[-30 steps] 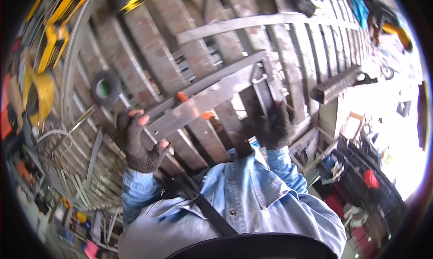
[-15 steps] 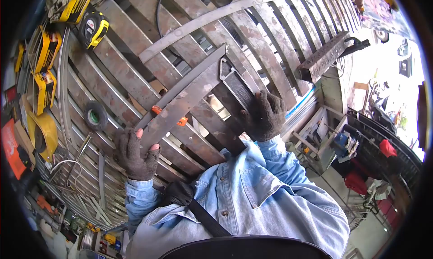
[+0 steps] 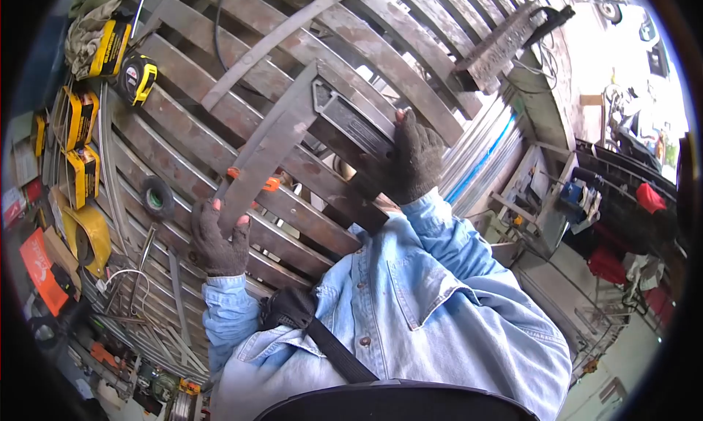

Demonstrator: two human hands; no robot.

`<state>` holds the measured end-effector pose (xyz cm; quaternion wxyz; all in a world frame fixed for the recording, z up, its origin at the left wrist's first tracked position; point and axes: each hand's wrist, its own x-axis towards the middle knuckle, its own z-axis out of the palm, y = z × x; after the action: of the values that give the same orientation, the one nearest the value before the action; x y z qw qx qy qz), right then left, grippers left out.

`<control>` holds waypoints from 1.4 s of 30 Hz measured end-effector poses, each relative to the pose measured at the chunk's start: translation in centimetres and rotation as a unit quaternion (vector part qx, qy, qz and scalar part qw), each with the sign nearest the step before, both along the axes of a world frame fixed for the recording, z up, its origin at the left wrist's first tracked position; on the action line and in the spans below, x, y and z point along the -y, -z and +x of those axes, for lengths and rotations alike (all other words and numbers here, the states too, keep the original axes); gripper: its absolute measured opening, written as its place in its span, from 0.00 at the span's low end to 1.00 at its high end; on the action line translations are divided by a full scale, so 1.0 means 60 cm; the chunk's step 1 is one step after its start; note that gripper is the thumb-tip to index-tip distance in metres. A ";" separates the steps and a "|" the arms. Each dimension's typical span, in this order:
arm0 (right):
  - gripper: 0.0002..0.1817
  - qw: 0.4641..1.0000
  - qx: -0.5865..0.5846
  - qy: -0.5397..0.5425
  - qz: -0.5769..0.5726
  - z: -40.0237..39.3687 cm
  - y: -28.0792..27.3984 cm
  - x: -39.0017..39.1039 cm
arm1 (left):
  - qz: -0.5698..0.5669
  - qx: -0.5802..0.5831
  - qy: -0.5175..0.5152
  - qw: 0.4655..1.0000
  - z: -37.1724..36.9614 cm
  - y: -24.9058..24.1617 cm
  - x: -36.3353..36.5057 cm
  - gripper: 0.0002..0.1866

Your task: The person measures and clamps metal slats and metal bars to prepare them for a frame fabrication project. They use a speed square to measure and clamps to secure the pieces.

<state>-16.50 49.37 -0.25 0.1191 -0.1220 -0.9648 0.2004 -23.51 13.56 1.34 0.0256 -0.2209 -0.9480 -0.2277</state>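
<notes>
My left hand (image 3: 221, 239), in a dark fingerless glove, closes on the lower end of a grey steel angle bar (image 3: 269, 144). The bar slants up and away to the right across the slats. An orange-ended piece (image 3: 272, 183), perhaps a clamp, shows on both sides of the bar near that hand. My right hand (image 3: 416, 157), gloved alike, grips the near end of a black ribbed bar (image 3: 353, 120) that looks like a square or level. Its far end meets the angle bar near the upper corner. The right palm and some fingers are hidden from view.
Beneath lie steel slats (image 3: 187, 84) with gaps between them. A long flat strip (image 3: 278, 36) crosses them beyond the angle bar. At left are a tape measure (image 3: 138, 78), a tape roll (image 3: 157, 198) and yellow boxes (image 3: 82, 175). A rusty block (image 3: 495, 51) stands at right.
My view has shifted, so the bench and both bars appear further left. My right hand has moved up and left in view, with a fingertip now visible. Both hands keep their holds.
</notes>
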 end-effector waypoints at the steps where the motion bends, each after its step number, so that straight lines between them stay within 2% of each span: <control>1: 0.50 1.000 -0.006 0.004 0.009 0.003 0.005 0.002 | 0.018 0.012 -0.008 1.000 -0.002 0.001 -0.004 0.31; 4: 0.50 0.998 0.005 0.032 0.048 0.000 -0.011 0.008 | -0.002 0.009 -0.041 0.999 -0.004 0.008 -0.006 0.31; 8: 0.45 0.997 -0.020 0.065 0.032 0.047 0.000 -0.012 | -0.009 0.025 -0.077 0.997 -0.005 0.006 -0.017 0.31; 9: 0.44 0.996 -0.037 0.079 -0.004 0.050 0.004 -0.017 | 0.011 0.040 -0.088 0.995 -0.001 0.009 -0.017 0.31; 12: 0.46 0.999 -0.037 0.019 0.000 0.045 -0.031 -0.002 | 0.007 0.029 -0.090 0.996 -0.004 0.000 -0.018 0.31; 13: 0.46 0.998 -0.001 0.034 0.048 0.042 -0.038 0.011 | -0.011 0.016 -0.074 0.997 -0.004 -0.005 -0.019 0.30; 16: 0.44 0.999 -0.022 0.005 0.029 0.032 -0.021 0.004 | -0.030 0.027 -0.060 0.997 0.001 -0.006 -0.017 0.29; 17: 0.36 0.999 -0.041 0.010 0.031 0.024 -0.009 -0.002 | -0.035 0.033 -0.049 0.998 -0.003 -0.012 -0.018 0.29; 21: 0.29 0.998 -0.036 0.001 0.045 0.014 -0.008 -0.002 | -0.034 -0.017 -0.040 0.998 -0.004 -0.016 -0.025 0.29; 25: 0.29 0.998 -0.034 0.001 0.048 0.013 -0.012 0.002 | -0.035 -0.034 -0.042 0.998 0.001 -0.003 -0.024 0.31; 30: 0.32 0.999 -0.032 -0.010 0.040 0.013 -0.006 -0.001 | 0.016 -0.008 -0.041 0.999 0.003 0.019 -0.013 0.34; 34: 0.35 0.999 -0.011 -0.010 0.034 0.010 -0.016 0.008 | -0.007 -0.013 -0.042 0.999 0.004 0.003 -0.017 0.34; 36: 0.40 0.999 0.026 -0.007 0.039 0.014 -0.012 0.007 | 0.013 -0.008 -0.040 0.999 0.002 0.006 -0.019 0.36; 40: 0.42 0.998 0.042 -0.017 0.052 0.019 -0.011 0.003 | 0.015 0.025 -0.026 0.999 -0.005 -0.010 -0.027 0.37; 42: 0.43 0.997 0.047 -0.017 0.053 0.016 -0.018 0.007 | -0.050 -0.013 -0.025 0.998 -0.006 0.005 -0.019 0.36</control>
<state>-15.57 48.93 0.80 0.0762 -0.1084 -0.9805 0.1451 -23.90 14.72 1.03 0.0320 -0.2012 -0.9631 -0.1760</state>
